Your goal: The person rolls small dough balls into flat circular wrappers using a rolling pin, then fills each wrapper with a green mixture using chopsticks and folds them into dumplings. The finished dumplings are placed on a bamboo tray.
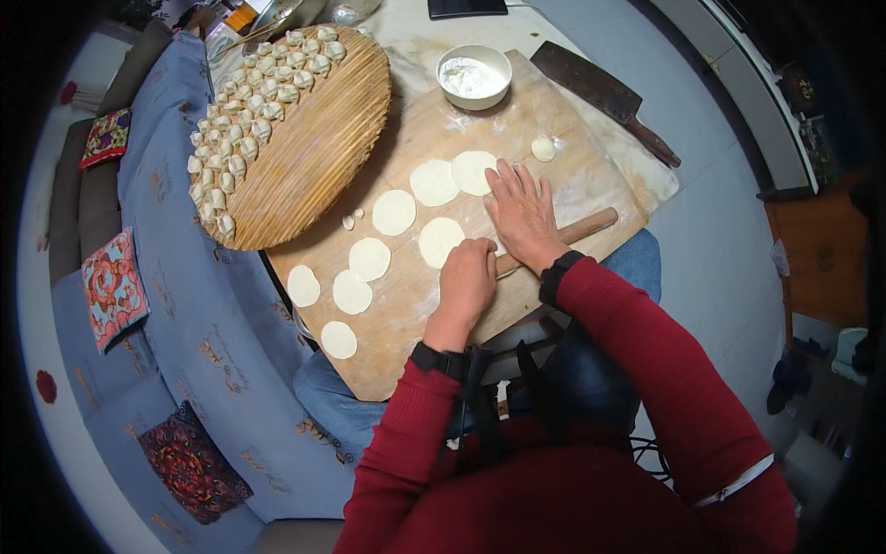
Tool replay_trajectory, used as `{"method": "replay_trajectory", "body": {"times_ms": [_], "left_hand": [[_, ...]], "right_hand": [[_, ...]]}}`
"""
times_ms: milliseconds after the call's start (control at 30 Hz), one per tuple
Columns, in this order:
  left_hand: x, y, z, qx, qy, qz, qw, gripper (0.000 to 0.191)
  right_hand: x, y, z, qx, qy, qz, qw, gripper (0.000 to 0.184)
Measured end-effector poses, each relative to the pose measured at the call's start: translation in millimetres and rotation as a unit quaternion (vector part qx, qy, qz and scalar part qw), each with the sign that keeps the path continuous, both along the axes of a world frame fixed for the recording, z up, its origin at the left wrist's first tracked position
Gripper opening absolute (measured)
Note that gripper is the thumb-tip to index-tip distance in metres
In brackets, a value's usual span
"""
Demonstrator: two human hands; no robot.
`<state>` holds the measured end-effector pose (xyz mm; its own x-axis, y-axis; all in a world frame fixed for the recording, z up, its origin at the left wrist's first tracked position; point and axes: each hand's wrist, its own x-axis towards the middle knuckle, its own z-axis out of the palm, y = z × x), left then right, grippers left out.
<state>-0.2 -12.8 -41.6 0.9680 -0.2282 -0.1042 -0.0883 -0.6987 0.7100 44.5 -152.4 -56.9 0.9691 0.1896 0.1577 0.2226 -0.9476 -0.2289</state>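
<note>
My right hand [522, 218] lies flat across a wooden rolling pin [588, 226], palm on it and fingers spread. One fingertip reaches the edge of a round dough wrapper [473, 173]. My left hand [465, 287] is curled by the pin's left end; its fingertips are hidden. A sliver of pale dough [507, 273] shows beneath the pin there. Just beyond my left hand is another wrapper [441, 242]. Several more wrappers [394, 212] are spread over the floured wooden board [408, 311], which bridges my lap and the table. A small flattened dough piece [543, 149] sits at the right.
A round woven tray [325, 138] with rows of folded dumplings [256, 104] overlaps the board's left side. At the back stand a bowl of flour [474, 77] and a cleaver [588, 83]. Two dough scraps [351, 219] lie near the tray. A blue-covered sofa [201, 291] is at left.
</note>
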Motion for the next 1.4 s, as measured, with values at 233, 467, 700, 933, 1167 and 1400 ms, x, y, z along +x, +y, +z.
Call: {"method": "replay_trajectory", "body": {"times_ms": [233,467,700,933,1167,1400], "left_hand": [[-14.2,6.8,2.0,-0.005,0.057,0.048,0.997,0.019],[3.4,-2.5,-2.9,0.022,0.039,-0.015,0.999,0.022],[-25.8,9.9,3.6,-0.021,0.109,0.032,0.993,0.02],[4.9,7.1,0.3,0.024,0.066,-0.002,0.998,0.022],[-25.7,13.8,-1.2,-0.013,0.046,0.037,0.998,0.017],[4.2,14.3,-1.4,0.046,0.093,0.015,0.995,0.013]], "right_hand": [[-77.4,-23.5,5.9,-0.001,0.074,0.02,0.997,0.048],[-4.4,-0.9,-2.9,0.014,0.009,-0.007,1.0,0.048],[-76.0,-20.5,4.8,0.006,0.068,0.01,0.998,0.046],[-28.7,-2.0,4.2,0.022,0.057,0.002,0.998,0.046],[-50.0,-13.0,2.6,0.001,0.051,0.017,0.999,0.049],[-55.6,-11.1,-2.4,0.015,0.045,0.006,0.999,0.048]]}}
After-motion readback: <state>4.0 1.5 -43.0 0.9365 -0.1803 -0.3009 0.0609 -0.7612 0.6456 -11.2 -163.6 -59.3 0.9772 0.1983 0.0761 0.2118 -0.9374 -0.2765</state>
